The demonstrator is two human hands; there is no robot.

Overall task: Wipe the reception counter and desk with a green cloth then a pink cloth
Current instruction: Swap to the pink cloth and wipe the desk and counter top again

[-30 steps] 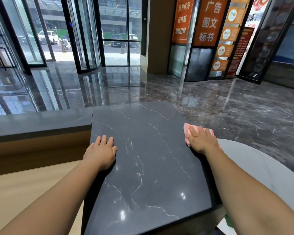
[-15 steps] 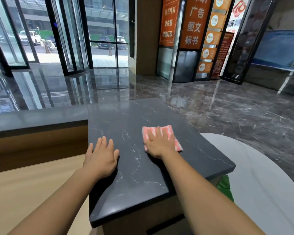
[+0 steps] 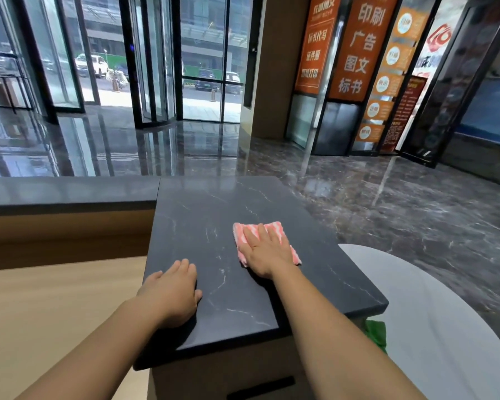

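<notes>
— Where is our pink cloth (image 3: 238, 233)?
— Mid-way across the marble countertop (image 3: 243, 307), under our right hand (image 3: 267, 252), fingers flat. Our left hand (image 3: 173, 293) rests relaxed at the left edge.
— How do we wipe well?
— Press evenly and overlap strokes to each edge.

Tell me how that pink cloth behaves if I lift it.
The pink cloth lies flat under the right hand, so it is probably soft, light and would droop. On the glossy counter it likely slides easily.
</notes>
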